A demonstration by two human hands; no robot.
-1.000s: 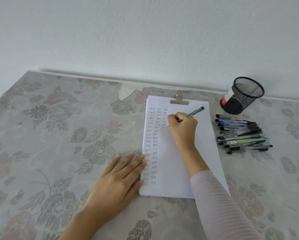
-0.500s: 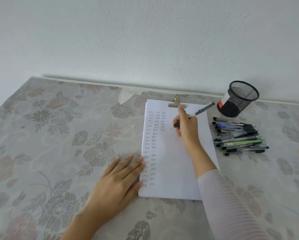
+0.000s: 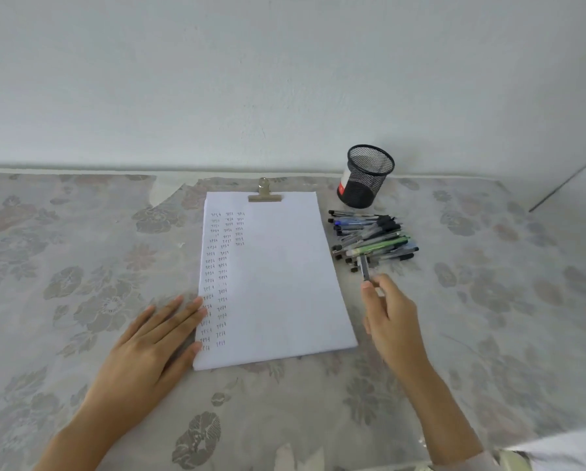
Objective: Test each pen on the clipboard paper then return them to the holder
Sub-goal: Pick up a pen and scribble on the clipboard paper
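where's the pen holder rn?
Head view: mesh holder stands by the wall, right of the clip, just behind the loose pen pile.

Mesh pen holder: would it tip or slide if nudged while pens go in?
Open wire and seemingly empty, the mesh pen holder is probably light and easily slid. It is taller than its base is wide, so a knock near the rim might tip it.

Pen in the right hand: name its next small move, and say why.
Probably set the pen down on the pile: the right hand pinches it right at the pile's near edge, well short of the holder, where no pens stick out.
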